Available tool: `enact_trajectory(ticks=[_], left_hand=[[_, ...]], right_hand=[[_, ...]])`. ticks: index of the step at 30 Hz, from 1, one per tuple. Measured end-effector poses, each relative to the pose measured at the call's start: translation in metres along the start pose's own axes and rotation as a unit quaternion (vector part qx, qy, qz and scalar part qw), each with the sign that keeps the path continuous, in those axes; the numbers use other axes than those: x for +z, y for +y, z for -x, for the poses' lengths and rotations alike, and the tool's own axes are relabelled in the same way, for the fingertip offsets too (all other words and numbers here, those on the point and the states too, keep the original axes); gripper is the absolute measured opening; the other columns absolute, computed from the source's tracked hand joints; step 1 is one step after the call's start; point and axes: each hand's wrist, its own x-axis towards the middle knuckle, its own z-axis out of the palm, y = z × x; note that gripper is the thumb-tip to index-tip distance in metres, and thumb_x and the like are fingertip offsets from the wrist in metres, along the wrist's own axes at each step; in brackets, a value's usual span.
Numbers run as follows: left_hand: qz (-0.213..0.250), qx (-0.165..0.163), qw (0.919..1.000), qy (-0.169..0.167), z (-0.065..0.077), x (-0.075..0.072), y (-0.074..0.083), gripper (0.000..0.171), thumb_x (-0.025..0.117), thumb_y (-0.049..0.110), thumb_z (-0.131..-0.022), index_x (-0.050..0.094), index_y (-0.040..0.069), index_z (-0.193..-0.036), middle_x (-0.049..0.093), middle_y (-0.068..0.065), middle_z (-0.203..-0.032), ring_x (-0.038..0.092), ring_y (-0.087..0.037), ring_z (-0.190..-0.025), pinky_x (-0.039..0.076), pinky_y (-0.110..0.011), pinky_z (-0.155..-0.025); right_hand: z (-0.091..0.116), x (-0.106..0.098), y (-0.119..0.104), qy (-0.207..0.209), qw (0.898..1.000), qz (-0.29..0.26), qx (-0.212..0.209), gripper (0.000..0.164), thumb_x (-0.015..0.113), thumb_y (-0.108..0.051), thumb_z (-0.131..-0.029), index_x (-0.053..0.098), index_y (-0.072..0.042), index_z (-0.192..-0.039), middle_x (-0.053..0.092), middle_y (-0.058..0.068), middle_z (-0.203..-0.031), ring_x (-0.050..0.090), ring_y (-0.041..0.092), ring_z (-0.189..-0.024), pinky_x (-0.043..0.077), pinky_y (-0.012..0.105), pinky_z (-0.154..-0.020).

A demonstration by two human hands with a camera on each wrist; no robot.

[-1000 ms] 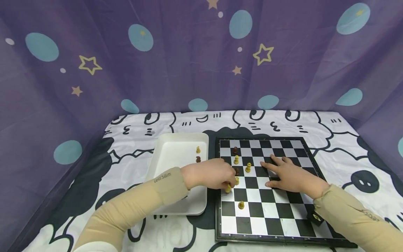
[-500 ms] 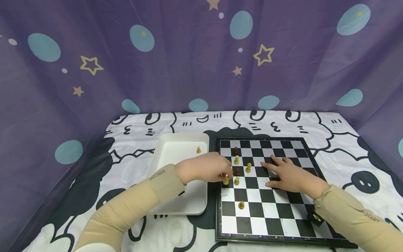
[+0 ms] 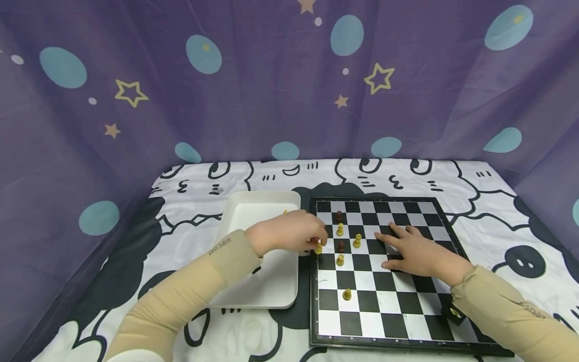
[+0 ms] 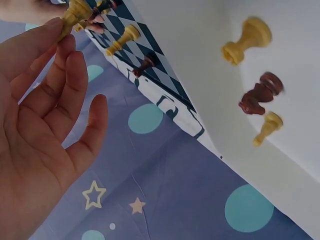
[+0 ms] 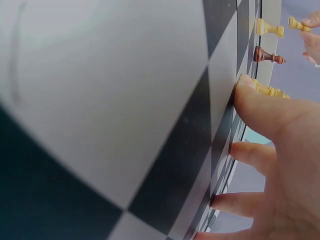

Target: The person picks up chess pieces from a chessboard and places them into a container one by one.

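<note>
My left hand (image 3: 294, 232) pinches a yellow chess piece (image 4: 75, 17) between thumb and fingertips, above the chessboard's left edge beside the tray; its exact kind is partly covered by the fingers. The right hand (image 3: 413, 250) rests on the chessboard (image 3: 389, 304) with fingers spread and straight, holding nothing. Between the hands stand a yellow rook (image 3: 340, 259), a dark piece (image 3: 340, 246) and two more yellow pieces, one of them a taller piece (image 3: 357, 241). Farther back is another dark piece (image 3: 339, 216); nearer the front stands a yellow piece (image 3: 347, 294).
A white tray (image 3: 282, 299) sits left of the board, partly under my left forearm. In the left wrist view it holds a yellow rook (image 4: 247, 40), a dark knight (image 4: 261, 94) and a smaller yellow piece (image 4: 268, 128). A purple curtain (image 3: 271, 100) hangs behind.
My left hand has drawn the yellow piece away from the board's left-hand squares, back and leftward to the board's edge. The right hand has stayed in place.
</note>
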Motion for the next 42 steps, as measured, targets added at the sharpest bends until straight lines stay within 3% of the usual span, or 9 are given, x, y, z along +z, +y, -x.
enact_trajectory(ticks=[16, 22, 32, 42], left_hand=[[-0.017, 0.004, 0.9998, 0.014, 0.014, 0.001, -0.010, 0.009, 0.070, 0.008, -0.083, 0.073, 0.016, -0.088, 0.067, 0.005, -0.086, 0.059, -0.008, -0.076, 0.050, -0.023, -0.071], [-0.047, -0.007, 0.9987, 0.021, 0.019, 0.003, -0.015, 0.011, 0.071, 0.009, -0.082, 0.074, 0.017, -0.088, 0.067, 0.005, -0.086, 0.061, -0.009, -0.077, 0.049, -0.028, -0.072], [-0.057, -0.019, 0.9971, 0.047, 0.032, 0.001, -0.027, 0.008, 0.072, 0.007, -0.079, 0.071, 0.015, -0.080, 0.065, 0.003, -0.078, 0.060, -0.011, -0.074, 0.049, -0.029, -0.068], [-0.037, -0.046, 0.9967, 0.055, 0.038, 0.001, -0.042, 0.006, 0.072, 0.008, -0.081, 0.072, 0.014, -0.083, 0.060, 0.003, -0.073, 0.051, -0.009, -0.063, 0.044, -0.026, -0.062]], right_hand=[[-0.001, 0.000, 0.000, -0.004, 1.000, 0.001, 0.001, 0.077, 0.059, -0.063, -0.080, 0.045, -0.019, -0.142, 0.031, 0.032, -0.146, 0.029, 0.060, -0.127, 0.035, 0.070, -0.091], [-0.001, -0.001, 0.000, -0.006, 1.000, -0.003, 0.002, 0.077, 0.059, -0.062, -0.080, 0.045, -0.018, -0.141, 0.031, 0.032, -0.146, 0.029, 0.060, -0.127, 0.035, 0.070, -0.091], [-0.001, -0.001, 0.000, -0.005, 1.000, 0.002, 0.003, 0.077, 0.060, -0.062, -0.080, 0.046, -0.018, -0.141, 0.031, 0.032, -0.145, 0.029, 0.060, -0.126, 0.035, 0.070, -0.091], [-0.001, 0.000, 0.000, -0.010, 1.000, -0.002, 0.005, 0.078, 0.059, -0.064, -0.080, 0.045, -0.019, -0.142, 0.030, 0.032, -0.146, 0.028, 0.060, -0.127, 0.035, 0.070, -0.091]])
